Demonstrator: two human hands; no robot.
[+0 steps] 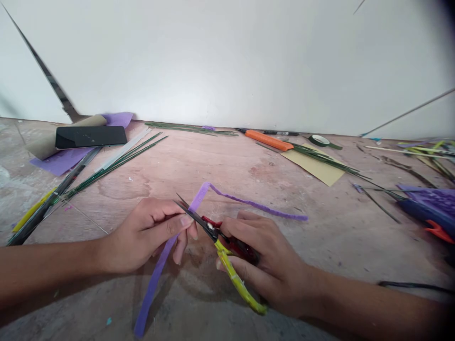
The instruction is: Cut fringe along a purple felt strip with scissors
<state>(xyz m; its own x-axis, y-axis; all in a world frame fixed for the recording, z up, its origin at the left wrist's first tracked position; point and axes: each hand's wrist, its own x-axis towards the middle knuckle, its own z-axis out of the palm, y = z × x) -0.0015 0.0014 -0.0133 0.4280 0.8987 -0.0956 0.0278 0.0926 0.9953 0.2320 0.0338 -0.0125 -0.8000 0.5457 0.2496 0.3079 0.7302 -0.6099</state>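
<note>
A long, narrow strip of purple crepe paper (154,286) is pinched between the thumb and fingers of my left hand (152,232). One end hangs down toward me; the other bends over and trails along the table to the right. My right hand (263,255) grips scissors (229,270) with yellow and red handles. Their dark blades cross the strip just beside my left thumb and stand slightly apart at the tips. Whether the blades have cut into the paper I cannot tell.
A black phone (90,137) lies on a purple paper roll at the left, near green wires (117,163). Toward the back right are an orange utility knife (268,140), green tape (320,140) and a beige card (316,166). Purple scraps (432,199) lie far right. A white wall borders the table.
</note>
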